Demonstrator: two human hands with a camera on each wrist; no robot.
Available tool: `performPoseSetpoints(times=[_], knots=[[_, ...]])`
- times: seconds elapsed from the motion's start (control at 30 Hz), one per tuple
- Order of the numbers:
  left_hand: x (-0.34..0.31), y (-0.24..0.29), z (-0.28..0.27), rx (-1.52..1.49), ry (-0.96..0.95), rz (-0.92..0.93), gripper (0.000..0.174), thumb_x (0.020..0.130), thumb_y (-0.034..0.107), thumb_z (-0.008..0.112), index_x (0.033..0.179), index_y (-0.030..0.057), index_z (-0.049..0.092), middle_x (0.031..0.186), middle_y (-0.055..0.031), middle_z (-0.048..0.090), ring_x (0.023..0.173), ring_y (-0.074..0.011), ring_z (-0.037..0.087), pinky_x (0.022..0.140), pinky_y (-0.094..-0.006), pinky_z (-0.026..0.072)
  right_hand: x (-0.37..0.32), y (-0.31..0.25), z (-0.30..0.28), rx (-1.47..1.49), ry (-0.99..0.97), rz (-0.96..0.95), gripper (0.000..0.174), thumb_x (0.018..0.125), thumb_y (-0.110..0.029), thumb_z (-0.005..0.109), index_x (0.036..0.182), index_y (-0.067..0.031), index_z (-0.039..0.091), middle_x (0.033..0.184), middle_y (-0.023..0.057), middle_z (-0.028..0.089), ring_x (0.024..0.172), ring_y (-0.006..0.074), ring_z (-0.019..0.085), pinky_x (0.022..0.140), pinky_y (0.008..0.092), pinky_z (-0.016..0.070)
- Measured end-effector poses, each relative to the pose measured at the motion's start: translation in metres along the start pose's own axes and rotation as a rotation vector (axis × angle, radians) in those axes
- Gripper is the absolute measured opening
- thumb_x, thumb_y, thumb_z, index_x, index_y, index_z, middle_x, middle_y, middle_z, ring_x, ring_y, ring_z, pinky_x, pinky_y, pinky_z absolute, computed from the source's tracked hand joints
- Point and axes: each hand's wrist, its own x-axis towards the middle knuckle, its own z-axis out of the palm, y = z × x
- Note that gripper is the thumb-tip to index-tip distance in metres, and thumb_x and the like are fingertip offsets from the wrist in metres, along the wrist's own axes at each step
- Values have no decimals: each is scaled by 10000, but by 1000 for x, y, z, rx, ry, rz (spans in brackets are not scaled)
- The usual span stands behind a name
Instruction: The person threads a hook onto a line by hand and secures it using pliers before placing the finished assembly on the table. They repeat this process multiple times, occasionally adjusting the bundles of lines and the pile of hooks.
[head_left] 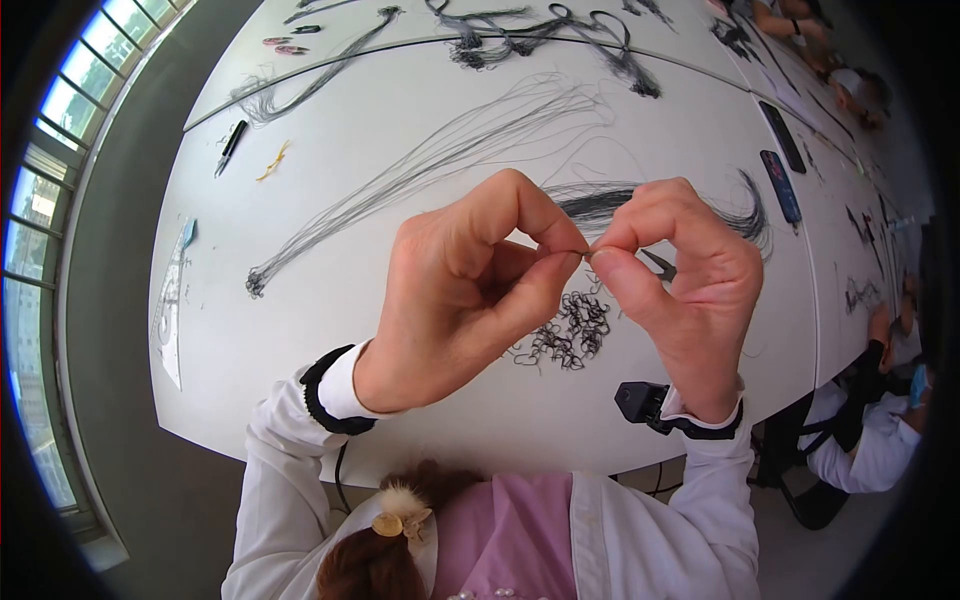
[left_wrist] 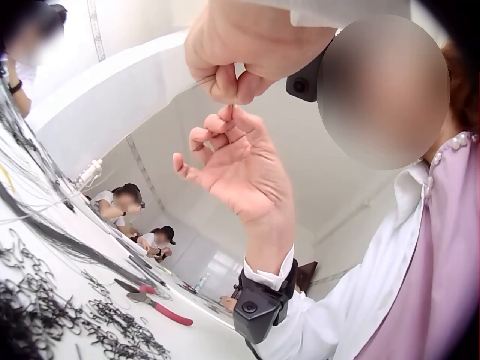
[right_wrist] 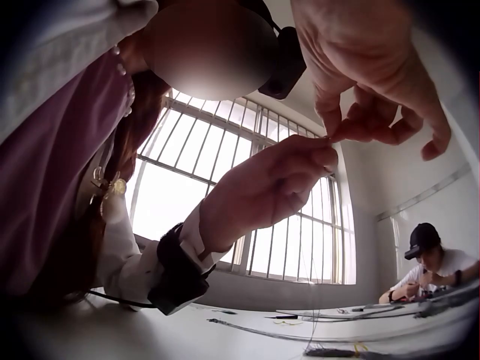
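Note:
Both hands are raised over the table, their fingertips meeting. My left hand (head_left: 455,290) pinches a tiny dark piece of fine line between thumb and forefinger. Thumb and forefinger of my right hand (head_left: 690,275) pinch it from the other side, the other fingers loosely bent in the left wrist view. Thin strands of line (right_wrist: 315,300) hang below the hands in the right wrist view. Fingertips hide most of what is held; I cannot tell whether a hook is in it. Under the hands lies a pile of small dark hooks (head_left: 572,335).
A bundle of fine grey line (head_left: 400,170) stretches across the white table (head_left: 300,350). Behind the hands lies a darker bundle (head_left: 595,205). Red-handled pliers (left_wrist: 169,311) lie beside the hooks. A black pen-like tool (head_left: 231,148), a clear ruler (head_left: 170,310) and a phone (head_left: 780,186) lie farther out.

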Motion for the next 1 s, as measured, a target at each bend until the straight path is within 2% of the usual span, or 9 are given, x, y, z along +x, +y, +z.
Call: performPoseSetpoints(times=[0.17, 0.23, 0.27, 0.33, 0.47, 0.53, 0.77, 0.87, 1.0], knots=[[-2, 2, -3, -68, -35, -62, 48, 816, -46, 516, 849, -19, 494, 667, -14, 562, 514, -1, 501, 441, -160, 338, -3, 0, 5, 15, 88, 7, 94, 654, 33, 652, 690, -42, 611, 686, 1, 603, 699, 126, 521, 660, 253, 407], [-3, 3, -5, -134, -86, -73, 122, 797, -46, 584, 873, -34, 490, 855, -62, 527, 637, -41, 454, 512, -171, 378, -3, 0, 6, -15, 110, -24, 94, 653, 33, 650, 681, -45, 605, 683, -2, 601, 703, 126, 518, 664, 256, 405], [-3, 1, -3, -135, -85, -70, 122, 797, -46, 584, 873, -34, 490, 855, -62, 527, 637, -41, 454, 512, -171, 378, -3, -1, 6, -17, 109, -27, 94, 653, 33, 650, 681, -45, 605, 683, -2, 601, 703, 126, 518, 664, 256, 405], [-4, -5, 0, -98, -52, 21, 82, 832, -23, 574, 844, -13, 493, 678, -23, 561, 521, -10, 497, 450, -163, 348, -3, -4, 5, -2, 86, 3, 90, 655, 30, 648, 676, -44, 600, 683, -2, 603, 701, 126, 521, 673, 258, 403], [-3, -6, 1, -94, -29, 61, 102, 839, -17, 595, 836, -11, 494, 722, -36, 576, 589, -35, 532, 511, -175, 410, -3, -3, 3, 21, 66, 17, 81, 667, 27, 650, 688, -40, 609, 697, 4, 616, 703, 126, 528, 686, 258, 401], [-3, -5, 0, -193, -2, 23, 112, 778, -41, 655, 819, -9, 556, 800, -58, 528, 674, -75, 483, 583, -191, 403, -2, -3, 2, 81, 29, 34, 74, 687, 20, 665, 702, -37, 620, 713, 11, 629, 706, 127, 535, 690, 259, 399], [-1, -5, -3, -193, 9, 41, 103, 771, -25, 669, 799, -14, 570, 788, -70, 537, 689, -88, 498, 580, -198, 409, -1, -7, -3, 21, -17, 22, 72, 708, 9, 681, 721, -40, 630, 717, 14, 633, 707, 129, 535, 690, 258, 403], [1, -6, -6, -71, -33, 113, 109, 771, -16, 673, 813, -22, 573, 793, -78, 540, 688, -85, 501, 572, -194, 413, 0, -8, -5, -7, -30, 6, 76, 706, 13, 680, 725, -41, 630, 713, 14, 629, 704, 132, 529, 685, 260, 403], [1, -4, -7, -29, -46, 75, 115, 772, -16, 673, 820, -32, 570, 794, -79, 538, 690, -91, 504, 579, -194, 416, 0, -8, -5, -21, -30, -6, 88, 698, 16, 687, 723, -45, 631, 704, 15, 623, 695, 135, 524, 679, 260, 400]])
